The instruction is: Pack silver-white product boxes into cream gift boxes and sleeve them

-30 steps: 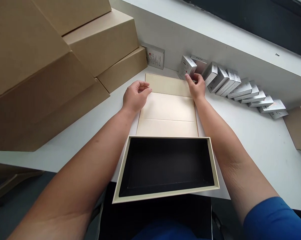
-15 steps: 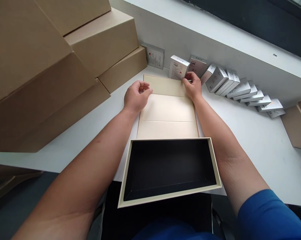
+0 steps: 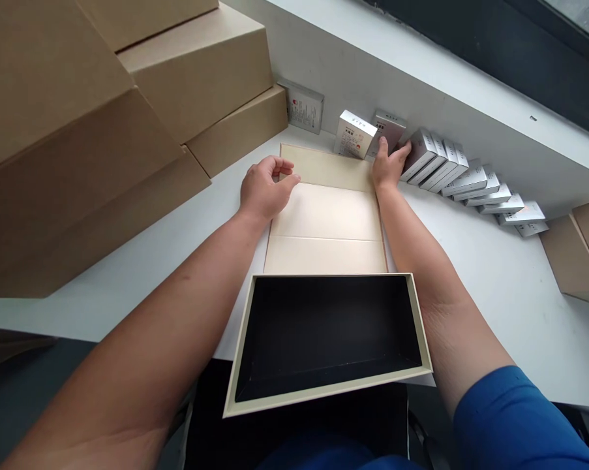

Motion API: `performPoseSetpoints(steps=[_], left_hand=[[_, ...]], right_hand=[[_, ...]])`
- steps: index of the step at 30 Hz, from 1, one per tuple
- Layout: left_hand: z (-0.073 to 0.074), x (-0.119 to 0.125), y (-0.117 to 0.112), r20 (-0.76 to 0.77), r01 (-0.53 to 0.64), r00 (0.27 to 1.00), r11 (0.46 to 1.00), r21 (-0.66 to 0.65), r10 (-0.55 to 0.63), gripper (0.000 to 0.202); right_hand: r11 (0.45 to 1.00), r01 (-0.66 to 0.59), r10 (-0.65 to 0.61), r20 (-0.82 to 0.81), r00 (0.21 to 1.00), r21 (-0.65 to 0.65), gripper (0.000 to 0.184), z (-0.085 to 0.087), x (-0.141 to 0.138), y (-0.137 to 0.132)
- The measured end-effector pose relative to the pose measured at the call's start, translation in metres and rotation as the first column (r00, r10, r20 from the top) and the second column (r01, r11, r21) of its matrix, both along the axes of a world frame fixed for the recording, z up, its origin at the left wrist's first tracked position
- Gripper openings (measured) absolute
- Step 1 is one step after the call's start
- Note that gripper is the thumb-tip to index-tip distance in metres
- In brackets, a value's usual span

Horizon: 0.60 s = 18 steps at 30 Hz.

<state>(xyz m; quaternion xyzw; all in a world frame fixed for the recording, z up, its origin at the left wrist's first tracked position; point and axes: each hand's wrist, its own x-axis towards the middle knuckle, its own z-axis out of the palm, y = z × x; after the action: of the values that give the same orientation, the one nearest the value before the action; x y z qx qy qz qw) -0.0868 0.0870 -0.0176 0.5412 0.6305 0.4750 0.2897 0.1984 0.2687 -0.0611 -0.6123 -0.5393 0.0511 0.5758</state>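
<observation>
left hand half-curled, gap at thumb, holding nothing, beside creased cream card lid. right hand spread, unclosed, among slim glossy silver cartons. rectangular box, black-lined, open at smooth white bench's near edge.

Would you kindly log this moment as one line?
left hand: curled at cream flap's edge | right hand: spread at silver boxes | open box: dark interior showing
</observation>
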Motion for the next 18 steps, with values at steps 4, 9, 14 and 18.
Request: performPoseSetpoints(steps=[4, 9, 14, 18], left_hand=[[0.001, 0.001, 0.0, 0.001, -0.002, 1.0, 1.0, -0.006, 0.002, 0.021], [0.0, 0.001, -0.001, -0.018, 0.002, 1.0, 1.0, -0.007, -0.002, 0.021], [-0.002, 0.0, 0.0, -0.03, -0.008, 0.999, 1.0, 0.021, 0.009, 0.021], [-0.001, 0.0, -0.001, -0.053, -0.01, 0.999, 1.0, 0.02, 0.011, 0.021]], right_hand=[[0.994, -0.046, 0.033, -0.133, 0.991, -0.096, 0.084, 0.004, 0.003, 0.01], [0.965, -0.202, 0.188, -0.099, 0.977, -0.17, 0.076, 0.016, 0.001, 0.001], [0.873, -0.434, 0.45, 0.023, 0.893, -0.221, 0.065, 0.021, -0.005, 0.0], [0.841, -0.494, 0.52, 0.078, 0.851, -0.221, 0.057, 0.023, -0.01, -0.004]])
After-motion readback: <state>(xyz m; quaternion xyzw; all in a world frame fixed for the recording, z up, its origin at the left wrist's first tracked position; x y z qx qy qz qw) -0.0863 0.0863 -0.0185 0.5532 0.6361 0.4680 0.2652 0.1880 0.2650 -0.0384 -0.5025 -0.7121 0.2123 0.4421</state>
